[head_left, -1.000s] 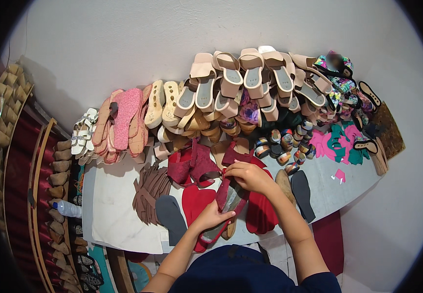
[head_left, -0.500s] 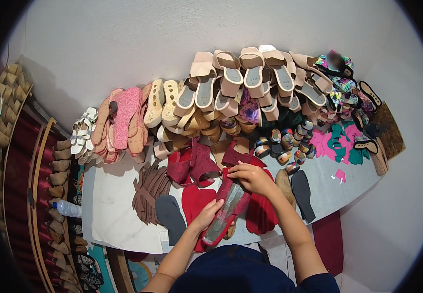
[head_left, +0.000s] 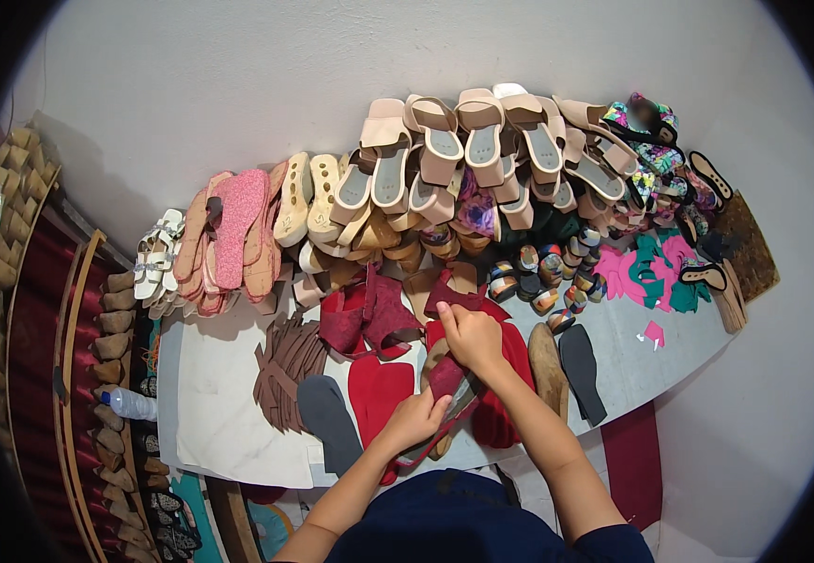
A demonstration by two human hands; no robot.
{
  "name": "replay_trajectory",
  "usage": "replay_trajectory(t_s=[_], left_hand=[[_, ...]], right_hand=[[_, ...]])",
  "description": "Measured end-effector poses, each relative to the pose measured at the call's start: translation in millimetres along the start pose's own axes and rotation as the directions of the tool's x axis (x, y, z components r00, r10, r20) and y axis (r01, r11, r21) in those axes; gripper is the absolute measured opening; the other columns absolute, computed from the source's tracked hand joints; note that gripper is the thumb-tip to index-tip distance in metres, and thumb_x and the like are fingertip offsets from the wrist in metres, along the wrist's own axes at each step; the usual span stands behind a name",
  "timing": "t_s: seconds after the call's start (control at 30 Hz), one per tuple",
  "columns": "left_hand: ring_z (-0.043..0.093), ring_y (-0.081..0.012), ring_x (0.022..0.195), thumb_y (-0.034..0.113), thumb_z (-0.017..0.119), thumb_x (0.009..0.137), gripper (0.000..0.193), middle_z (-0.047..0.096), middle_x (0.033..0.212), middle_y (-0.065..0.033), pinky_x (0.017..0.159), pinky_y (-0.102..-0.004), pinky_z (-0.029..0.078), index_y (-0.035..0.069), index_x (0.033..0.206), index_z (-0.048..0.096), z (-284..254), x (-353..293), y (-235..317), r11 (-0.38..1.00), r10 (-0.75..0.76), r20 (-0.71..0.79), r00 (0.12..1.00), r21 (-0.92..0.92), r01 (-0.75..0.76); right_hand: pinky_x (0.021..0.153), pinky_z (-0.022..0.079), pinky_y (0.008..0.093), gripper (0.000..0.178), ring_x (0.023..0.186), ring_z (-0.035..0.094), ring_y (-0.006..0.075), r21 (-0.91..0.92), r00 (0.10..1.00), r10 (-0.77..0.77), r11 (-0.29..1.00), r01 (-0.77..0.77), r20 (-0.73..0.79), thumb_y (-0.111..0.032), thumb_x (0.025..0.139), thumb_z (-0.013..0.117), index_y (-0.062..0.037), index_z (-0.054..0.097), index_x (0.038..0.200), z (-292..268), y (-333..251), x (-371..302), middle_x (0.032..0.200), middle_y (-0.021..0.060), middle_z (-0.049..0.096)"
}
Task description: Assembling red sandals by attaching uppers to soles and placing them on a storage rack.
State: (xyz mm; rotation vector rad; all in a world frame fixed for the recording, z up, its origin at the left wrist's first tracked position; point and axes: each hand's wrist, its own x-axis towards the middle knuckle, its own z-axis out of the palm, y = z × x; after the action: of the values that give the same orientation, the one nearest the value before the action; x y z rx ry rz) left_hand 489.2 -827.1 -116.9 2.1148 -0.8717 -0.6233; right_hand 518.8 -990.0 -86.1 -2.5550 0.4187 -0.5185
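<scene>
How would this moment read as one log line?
left hand: holds dark red shoe piece | right hand: closed at its far end | to its left: red pieces, grey sole, brown strips

2 hands: 1 L hand [head_left: 412, 420], 1 R hand [head_left: 474, 340]; 1 maroon sandal [head_left: 445, 378] betw. them; min. 3 maroon uppers [head_left: 391, 319] on 1 tbl. [head_left: 651, 368]; 2 grey insoles [head_left: 330, 424], 1 ea. side; 2 groups of red insoles [head_left: 381, 387], no. per group unclear; 1 wooden last [head_left: 548, 371]; 1 heap of brown strips [head_left: 287, 375]; 10 or more striped heels [head_left: 551, 272], some hidden; min. 4 beige slides [head_left: 479, 114] in top row, rest overlap too much to ct.; 2 cream soles [head_left: 324, 211] w/ holes; 1 glittery pink sole [head_left: 241, 225]; min. 2 white sandals [head_left: 153, 263]; 1 bottle [head_left: 135, 404]; 1 brown board [head_left: 752, 253]; 1 loose pink scrap [head_left: 654, 332]
</scene>
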Motion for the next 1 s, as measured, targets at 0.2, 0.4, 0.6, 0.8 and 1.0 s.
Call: replay_trajectory(t_s=[0.2,0.4,0.6,0.8,1.0], left_hand=[[0.055,-0.0411,0.059,0.03,0.043,0.085,0.034,0.054,0.062,-0.0254,0.054,-0.0474,0.043,-0.004,0.089,0.045,5.4,-1.8,-1.6,0.997,0.076,-0.128,0.989,-0.008,-0.077],[0.054,-0.0411,0.053,0.029,0.043,0.085,0.034,0.053,0.057,-0.0242,0.05,-0.0469,0.044,-0.005,0.084,0.046,-1.7,4.0,0.2,0.981,0.137,-0.136,0.981,0.159,-0.115],[0.055,-0.0402,0.059,0.029,0.041,0.087,0.035,0.054,0.061,-0.0249,0.054,-0.0449,0.043,-0.006,0.085,0.044,-3.3,6.4,2.0,0.995,0.061,-0.114,0.992,0.084,-0.052],[0.057,-0.0283,0.066,0.028,0.039,0.089,0.035,0.056,0.071,-0.0196,0.063,-0.0359,0.043,-0.003,0.104,0.042,-0.3,7.2,-1.6,0.967,0.003,-0.079,0.997,-0.255,-0.024],[0.057,-0.0366,0.065,0.03,0.038,0.088,0.039,0.056,0.069,-0.0221,0.059,-0.0401,0.043,-0.001,0.111,0.041,2.2,4.0,-7.9,0.948,0.043,-0.111,0.993,-0.31,-0.075]], right_hand=[[0.04,0.039,0.0408,0.041,0.043,0.052,0.029,0.054,0.973,-0.13,0.988,0.143,-0.188,-0.036,0.084,0.044,-0.0078,0.051,0.055,1.6,-4.1,2.9,0.044,0.0124,0.049],[0.045,0.035,0.0352,0.037,0.04,0.048,0.0255,-0.008,0.901,-0.267,0.959,0.282,-0.343,-0.03,0.083,0.05,-0.0102,0.046,0.051,7.4,5.2,6.7,0.041,0.0088,0.046],[0.047,0.035,0.0371,0.04,0.042,0.048,0.0277,0.063,0.924,-0.209,0.969,0.241,-0.32,-0.03,0.085,0.044,-0.0073,0.052,0.053,7.5,1.8,12.4,0.043,0.0102,0.048],[0.047,0.042,0.0265,0.076,0.04,0.051,0.0154,0.559,0.974,0.207,0.799,-0.224,0.095,-0.055,0.087,0.014,0.0011,0.06,0.066,7.7,18.6,25.5,0.044,0.0086,0.052],[0.048,0.041,0.0211,0.073,0.047,0.054,0.0134,0.832,0.846,0.31,0.223,-0.508,0.434,-0.06,0.084,0.016,-0.0003,0.058,0.08,-6.9,34.6,37.5,0.054,0.0078,0.057]])
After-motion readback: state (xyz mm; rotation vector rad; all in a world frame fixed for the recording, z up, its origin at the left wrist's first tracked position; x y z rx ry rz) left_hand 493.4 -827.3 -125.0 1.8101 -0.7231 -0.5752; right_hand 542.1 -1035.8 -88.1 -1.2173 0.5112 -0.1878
